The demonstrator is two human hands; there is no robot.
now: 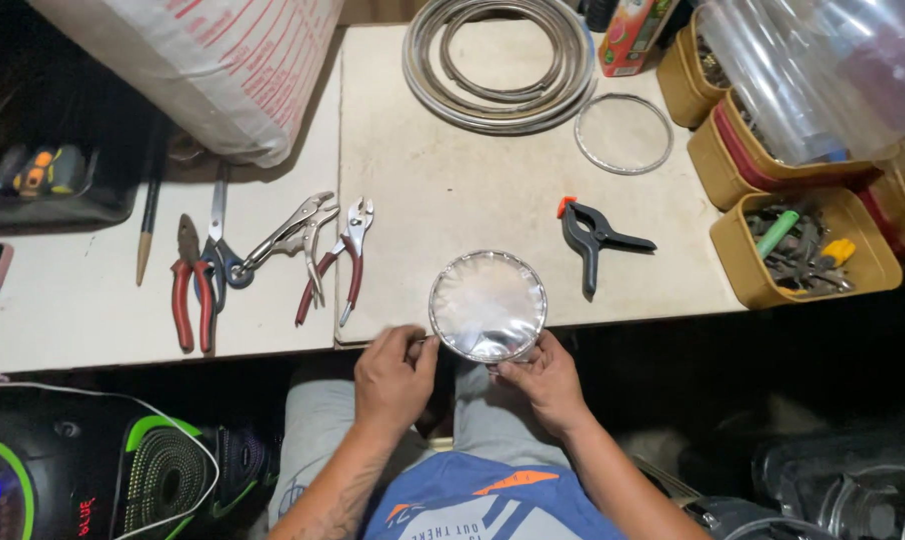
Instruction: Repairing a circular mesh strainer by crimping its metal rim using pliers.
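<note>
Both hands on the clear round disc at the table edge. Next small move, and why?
Probably ease the clear round metal-rimmed disc further onto the white table. Its near rim overhangs the edge, and the left hand and right hand pinch only that near side by the fingertips, so it seems poorly supported. The black spring clamp lies apart, leaving room.

Left hand (395,378) and right hand (543,382), fingers pinched, side by side.

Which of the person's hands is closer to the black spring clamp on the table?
The right hand. It holds the round clear disc's lower right edge, just below-left of the black spring clamp; the left hand sits across the disc, farther away.
</note>
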